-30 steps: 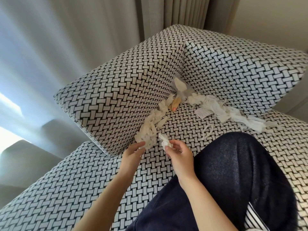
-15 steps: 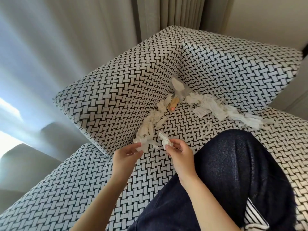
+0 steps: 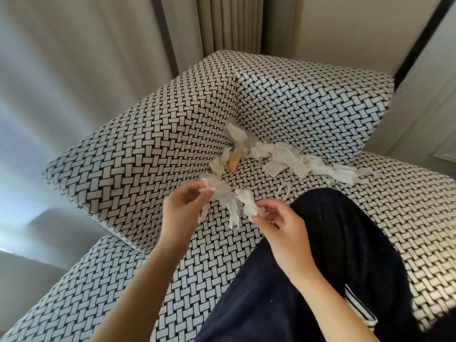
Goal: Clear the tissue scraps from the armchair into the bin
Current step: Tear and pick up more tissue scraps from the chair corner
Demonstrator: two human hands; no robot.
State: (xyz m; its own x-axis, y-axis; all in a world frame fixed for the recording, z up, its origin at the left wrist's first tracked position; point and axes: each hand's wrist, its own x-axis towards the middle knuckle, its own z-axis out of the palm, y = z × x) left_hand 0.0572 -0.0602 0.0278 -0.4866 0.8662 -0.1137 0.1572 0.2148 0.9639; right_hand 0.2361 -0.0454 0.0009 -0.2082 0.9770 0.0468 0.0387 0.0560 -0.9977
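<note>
The left hand (image 3: 183,208) pinches a bunch of torn white tissue strips (image 3: 219,192) between thumb and fingertips, with their loose ends hanging down over the seat of the black-and-white basket-weave armchair (image 3: 394,206). Just right of that grip, the right hand (image 3: 281,225) pinches a crumpled white tissue wad (image 3: 248,204), and the two clumps meet. Beyond both grips, in the corner where the seat meets the cushions, more white tissue scraps (image 3: 291,160) lie strewn, trailing off to the right. Among them are a small tan stick with an orange tip (image 3: 234,161) and a small printed white paper label (image 3: 272,167). Under the right wrist, a dark navy trouser leg (image 3: 345,255) rests on the seat.
</note>
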